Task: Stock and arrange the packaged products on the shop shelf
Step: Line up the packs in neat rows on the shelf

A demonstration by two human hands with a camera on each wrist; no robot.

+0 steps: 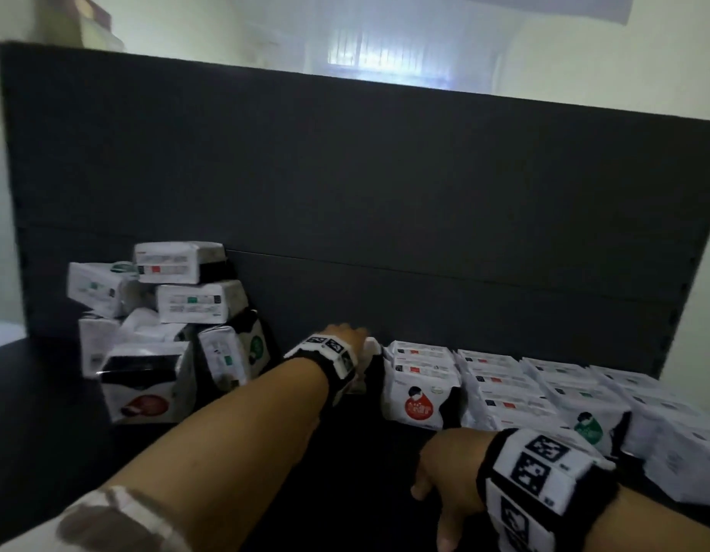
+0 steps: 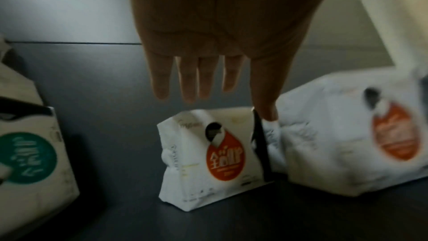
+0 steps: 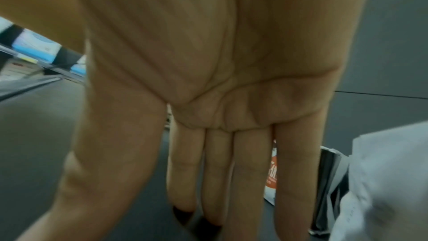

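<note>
On the dark shelf (image 1: 365,472) a small white pack with an orange drop label (image 2: 208,153) stands upright, apart from the row. My left hand (image 2: 222,102) hovers just over it with straight fingers, and its thumb tip (image 2: 266,114) touches the pack's top right corner. In the head view the left hand (image 1: 347,336) covers most of that pack (image 1: 372,346), left of the row's front orange pack (image 1: 419,400). My right hand (image 1: 437,484) holds nothing; its straight fingers (image 3: 243,180) point down at the shelf near the front edge.
A loose, tumbled pile of white packs (image 1: 166,332) with green and red labels fills the shelf's left end. A tidy row of packs (image 1: 544,392) runs along the right. The tall dark back panel (image 1: 385,193) closes the rear. A green-label pack (image 2: 30,157) stands left of my left hand.
</note>
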